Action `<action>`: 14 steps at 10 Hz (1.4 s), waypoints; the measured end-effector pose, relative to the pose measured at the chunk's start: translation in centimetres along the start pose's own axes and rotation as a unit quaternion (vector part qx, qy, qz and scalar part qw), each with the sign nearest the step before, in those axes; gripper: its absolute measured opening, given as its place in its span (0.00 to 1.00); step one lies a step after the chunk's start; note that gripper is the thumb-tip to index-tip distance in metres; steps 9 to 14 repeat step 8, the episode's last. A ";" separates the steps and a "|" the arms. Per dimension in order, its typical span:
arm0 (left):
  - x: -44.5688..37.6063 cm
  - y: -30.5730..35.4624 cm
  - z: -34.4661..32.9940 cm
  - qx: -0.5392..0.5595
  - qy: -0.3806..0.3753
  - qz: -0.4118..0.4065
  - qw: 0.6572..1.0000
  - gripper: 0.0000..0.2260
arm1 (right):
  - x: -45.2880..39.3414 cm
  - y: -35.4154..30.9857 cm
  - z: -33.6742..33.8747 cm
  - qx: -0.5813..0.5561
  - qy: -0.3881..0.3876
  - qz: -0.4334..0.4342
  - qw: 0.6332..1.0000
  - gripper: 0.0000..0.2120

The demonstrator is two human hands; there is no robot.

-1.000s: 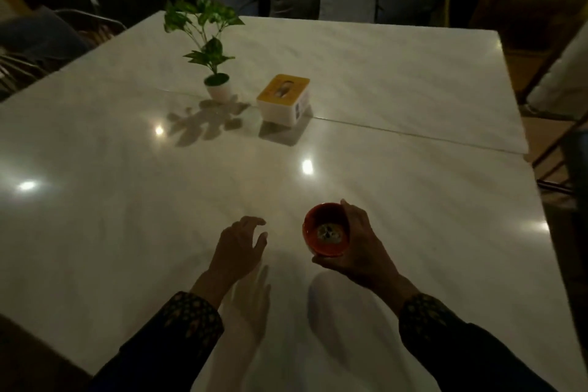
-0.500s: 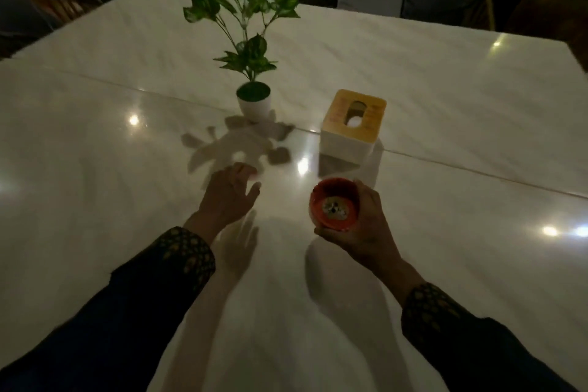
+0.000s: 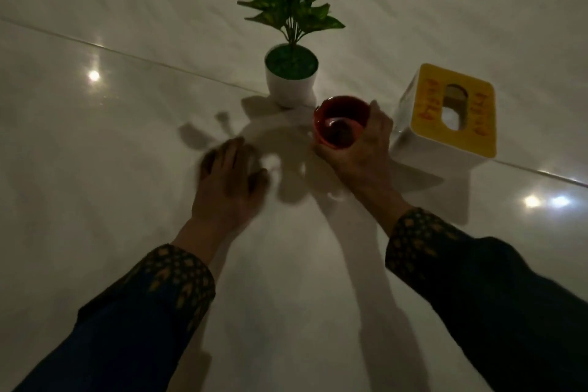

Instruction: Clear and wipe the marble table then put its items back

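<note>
The right hand (image 3: 359,149) has its fingers wrapped round a small red bowl (image 3: 341,122), holding it just above the marble counter (image 3: 95,153) in the gap between the potted plant (image 3: 291,73) and the yellow-topped tissue box (image 3: 451,111). Something dark sits in the bottom of the bowl; I can't make out what. The left hand (image 3: 229,181) is blurred and carries nothing, fingers loosely spread, low over the stone to the left of the bowl; whether it actually touches the surface I cannot tell.

From where things stand, this looks like the putting-back part: plant and box are in place, and the bowl seems to be the piece being seated. To do it well, I'd lower it level so the contents don't tip, and set it on the bare patch in front of the plant pot, clear of both the pot and the box, so nothing gets knocked. The white pot is the nearest thing to the rim and the likeliest to be bumped. Let the fingers go only once the base sits flat, then draw the hand back low and straight, away from the leaves
</note>
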State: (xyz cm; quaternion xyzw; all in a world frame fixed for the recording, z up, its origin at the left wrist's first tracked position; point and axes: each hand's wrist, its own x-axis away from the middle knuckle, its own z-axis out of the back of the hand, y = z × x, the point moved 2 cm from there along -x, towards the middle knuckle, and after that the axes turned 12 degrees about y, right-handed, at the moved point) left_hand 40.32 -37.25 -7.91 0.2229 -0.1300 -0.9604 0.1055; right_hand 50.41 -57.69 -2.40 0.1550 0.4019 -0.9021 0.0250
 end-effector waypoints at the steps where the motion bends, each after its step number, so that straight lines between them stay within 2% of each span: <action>1: 0.1 -0.3 -0.5 0.001 0.026 0.006 1.000 0.24 | -2.0 0.9 -1.6 0.003 0.010 -0.038 0.999 0.58; 2: 0.2 -0.4 -0.6 0.008 0.030 0.008 0.999 0.24 | -3.1 1.6 -2.8 0.017 0.000 -0.065 0.998 0.60; 5: -0.2 -0.5 -0.6 0.033 0.025 0.031 0.999 0.26 | -4.7 1.6 -5.3 0.031 0.019 -0.099 0.994 0.58; 6: -0.1 -0.5 -0.4 0.049 0.024 0.034 0.998 0.25 | -4.1 1.1 -5.0 0.024 -0.005 -0.101 0.995 0.61; 7: -0.1 -0.6 -0.4 0.083 0.054 0.031 0.995 0.25 | -1.7 0.3 -4.1 0.022 -0.030 -0.075 0.996 0.59; 8: 0.0 0.0 1.4 0.180 0.078 0.092 0.976 0.25 | 2.2 -1.1 -2.2 0.061 -0.050 0.000 0.997 0.57; 14: 0.0 0.0 1.4 0.180 0.078 0.092 0.976 0.25 | 2.2 -1.1 -2.2 0.061 -0.050 0.000 0.997 0.57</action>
